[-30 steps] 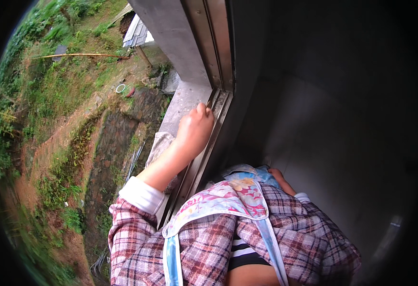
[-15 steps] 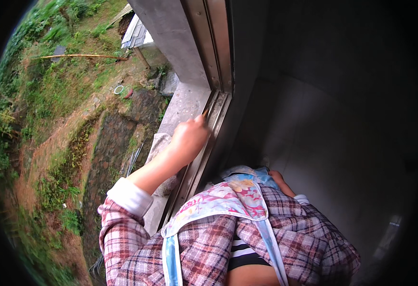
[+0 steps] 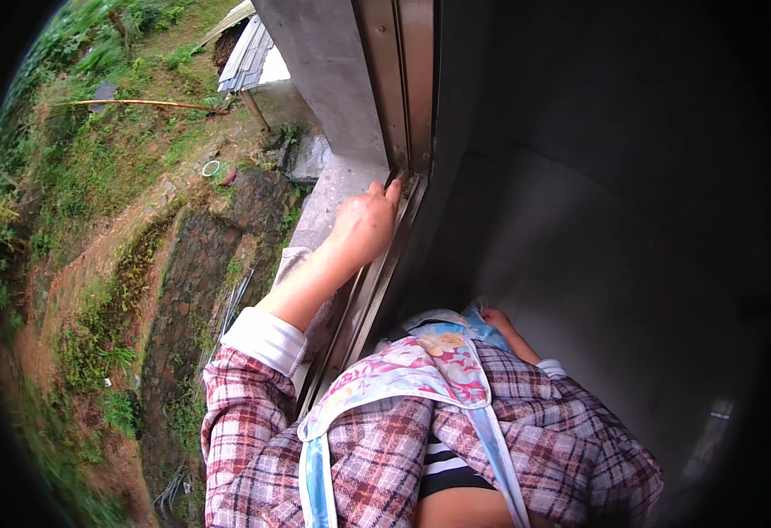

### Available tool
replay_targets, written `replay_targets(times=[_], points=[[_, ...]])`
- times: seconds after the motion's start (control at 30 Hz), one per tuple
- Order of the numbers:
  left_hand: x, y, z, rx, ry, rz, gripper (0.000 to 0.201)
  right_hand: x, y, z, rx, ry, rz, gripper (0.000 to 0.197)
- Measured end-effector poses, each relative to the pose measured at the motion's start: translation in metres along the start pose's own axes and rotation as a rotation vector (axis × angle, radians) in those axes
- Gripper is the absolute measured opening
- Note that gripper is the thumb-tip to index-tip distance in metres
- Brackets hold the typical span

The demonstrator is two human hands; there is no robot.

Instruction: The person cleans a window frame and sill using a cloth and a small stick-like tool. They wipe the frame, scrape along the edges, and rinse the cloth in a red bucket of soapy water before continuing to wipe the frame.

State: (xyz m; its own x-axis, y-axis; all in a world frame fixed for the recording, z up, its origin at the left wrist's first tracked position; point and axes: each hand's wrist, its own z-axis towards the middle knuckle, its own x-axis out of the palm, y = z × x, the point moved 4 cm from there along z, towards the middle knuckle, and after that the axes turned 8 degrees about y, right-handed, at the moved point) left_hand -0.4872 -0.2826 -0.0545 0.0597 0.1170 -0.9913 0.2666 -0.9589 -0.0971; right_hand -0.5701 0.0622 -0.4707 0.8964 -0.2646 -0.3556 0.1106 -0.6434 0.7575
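My left hand (image 3: 368, 220) reaches over the window sill to the far corner of the metal window track (image 3: 370, 295). Its fingers are bent and closed, pointing into the groove beside the upright frame. Whatever they pinch is too small or hidden to make out. A grey cloth (image 3: 292, 262) lies on the sill, partly behind my left forearm. Down at the right, my right hand (image 3: 496, 319) is closed at the raised edge of my blue floral apron (image 3: 486, 333); its fingertips are partly hidden by the fabric.
The brown metal window frame (image 3: 394, 79) rises at the far end beside a grey concrete wall (image 3: 319, 70). Outside, far below, are a grassy slope (image 3: 130, 167), a stone wall (image 3: 187, 290) and a shed roof (image 3: 253, 57). A dark floor (image 3: 579, 255) lies to the right.
My left hand has moved farther along the track to its far corner. My right hand has shifted slightly left and up, and the apron edge beside it stands higher.
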Motion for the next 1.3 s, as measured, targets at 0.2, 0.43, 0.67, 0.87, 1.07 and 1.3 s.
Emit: replay_targets(times=[0.2, 0.43, 0.67, 0.87, 1.07, 1.3], points=[[-0.004, -0.003, -0.002, 0.056, 0.129, -0.052, 0.052, 0.006, -0.051, -0.014, 0.005, 0.0, 0.005, 0.034], [-0.009, 0.006, -0.006, -0.009, 0.044, -0.162, 0.05, 0.0, -0.004, -0.026, 0.046, -0.019, 0.201, 0.026], [-0.001, 0.013, -0.033, 0.025, 0.057, -0.212, 0.042, -0.015, 0.025, -0.021, -0.032, -0.118, 0.153, 0.023], [-0.027, -0.01, -0.09, -0.048, 0.029, -0.216, 0.042, -0.021, 0.037, -0.015, -0.012, -0.155, 0.266, 0.02], [-0.002, -0.034, -0.101, -0.177, -0.016, -0.119, 0.049, -0.032, 0.067, 0.006, -0.135, -0.062, 0.224, 0.021], [0.009, -0.029, -0.045, -0.288, -0.069, -0.158, 0.046, -0.05, 0.07, 0.042, -0.077, 0.063, 0.154, 0.023]])
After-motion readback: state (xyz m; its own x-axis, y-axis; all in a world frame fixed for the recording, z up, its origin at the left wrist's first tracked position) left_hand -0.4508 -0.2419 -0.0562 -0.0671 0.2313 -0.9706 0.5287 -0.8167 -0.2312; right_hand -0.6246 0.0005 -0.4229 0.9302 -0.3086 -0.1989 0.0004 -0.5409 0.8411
